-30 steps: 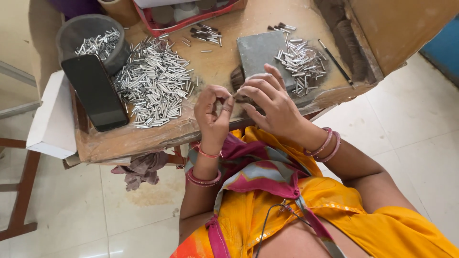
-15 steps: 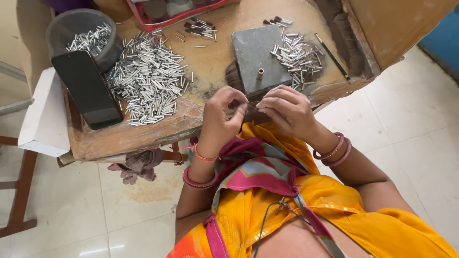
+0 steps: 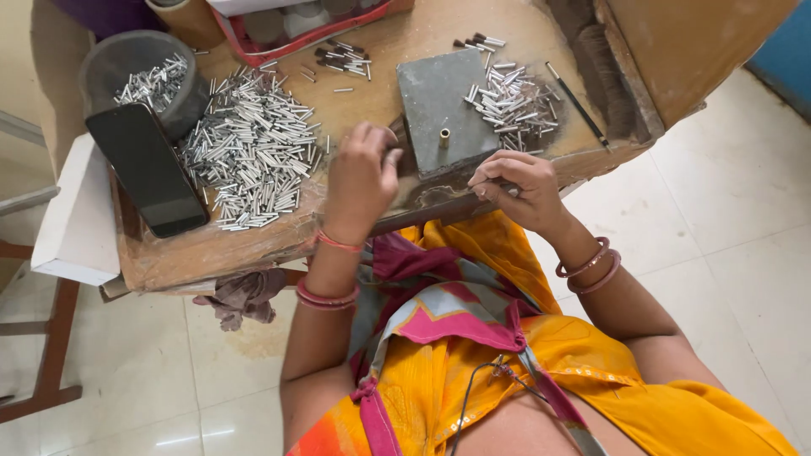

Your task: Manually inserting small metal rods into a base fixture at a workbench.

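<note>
Head camera is looking down on a grey metal block (image 3: 446, 110) sitting on the wooden bench (image 3: 253, 245), a small brass peg (image 3: 443, 138) standing upright near its front edge. Left hand (image 3: 361, 180) is curling just left of the block, fingers bunched; whether anything is pinched I cannot tell. Right hand (image 3: 517, 187) is pinching at the block's near right corner. Silver tubes (image 3: 253, 152) are lying heaped left of the block, a black phone (image 3: 148, 169) farther left.
</note>
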